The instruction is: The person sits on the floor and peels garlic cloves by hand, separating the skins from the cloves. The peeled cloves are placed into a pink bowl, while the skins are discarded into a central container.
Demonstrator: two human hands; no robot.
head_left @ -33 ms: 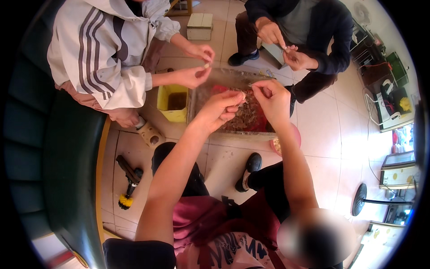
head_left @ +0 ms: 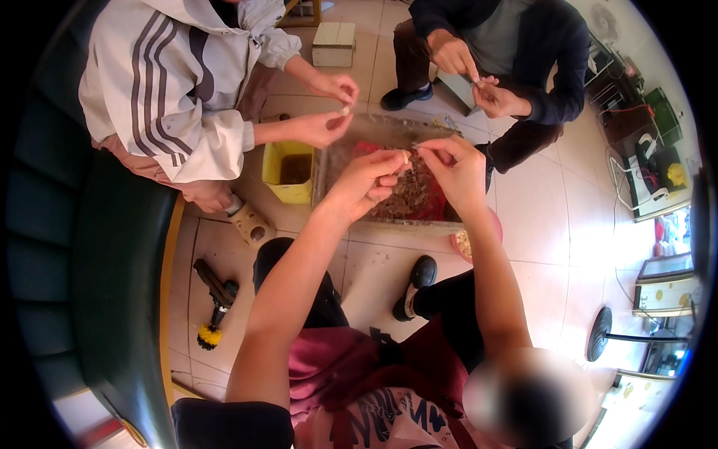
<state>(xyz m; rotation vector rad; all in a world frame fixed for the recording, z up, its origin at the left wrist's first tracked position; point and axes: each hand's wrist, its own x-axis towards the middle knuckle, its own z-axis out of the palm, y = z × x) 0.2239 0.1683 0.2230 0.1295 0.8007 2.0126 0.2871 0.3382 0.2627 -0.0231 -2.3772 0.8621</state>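
My left hand [head_left: 366,185] is closed, with thumb and index finger pinching a small pale piece [head_left: 406,157] whose kind is too small to make out. Just to its right, my right hand [head_left: 458,170] is also closed, thumb tip against fingertip. Whatever lies in that pinch, if anything, is too small to name. Both hands hover over a large worn tub [head_left: 404,229] full of brown, flaky scraps [head_left: 410,196], with red showing among them. Partly behind my right forearm stands a pink bowl [head_left: 462,245] holding small pale pieces.
Two people sit across the tub; the left one's hands [head_left: 333,112] and the right one's hands [head_left: 479,82] hold small things. A yellow bucket [head_left: 288,193] contains brownish liquid. A yellow-bristled brush tool [head_left: 212,329] lies on the tiles by the dark green seat [head_left: 123,292].
My right hand has shifted slightly left, toward my left fingertips. The pale piece at the left fingertips shows more plainly now.
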